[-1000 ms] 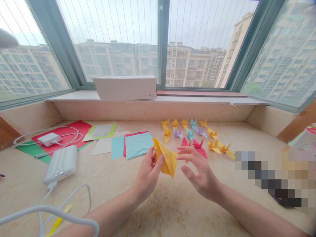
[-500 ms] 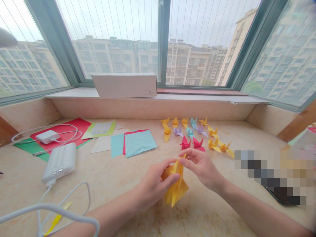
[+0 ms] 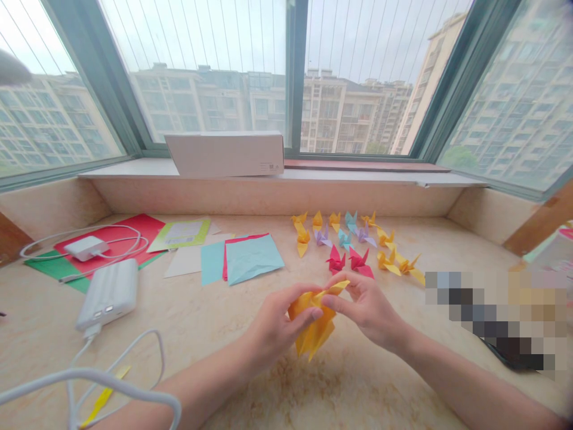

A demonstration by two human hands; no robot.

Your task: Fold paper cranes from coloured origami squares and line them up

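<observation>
A partly folded yellow origami paper point(image 3: 313, 334) is held between both hands, above the near middle of the stone counter. My left hand point(image 3: 286, 316) closes on its left side, thumb in front and fingers behind. My right hand point(image 3: 362, 304) pinches the upper right part, where a pointed tip sticks out past the thumb. Its fingers behind the paper are partly hidden. Just beyond the hands stand two red paper cranes point(image 3: 359, 263). Behind them are several yellow cranes point(image 3: 303, 242), with light blue cranes point(image 3: 345, 240) and purple cranes point(image 3: 367, 235) among them.
Light blue paper sheets point(image 3: 255, 260) lie left of the cranes. Farther left are red paper point(image 3: 150, 228), a white charger point(image 3: 87, 248) and a power bank point(image 3: 110, 292). A white cable point(image 3: 111, 379) loops at the near left. A white box point(image 3: 228, 155) stands on the sill.
The upper tip of the yellow paper has tilted to the right and lies flatter. My right hand has turned and lowered slightly with it, while the paper's lower end has risen a little.
</observation>
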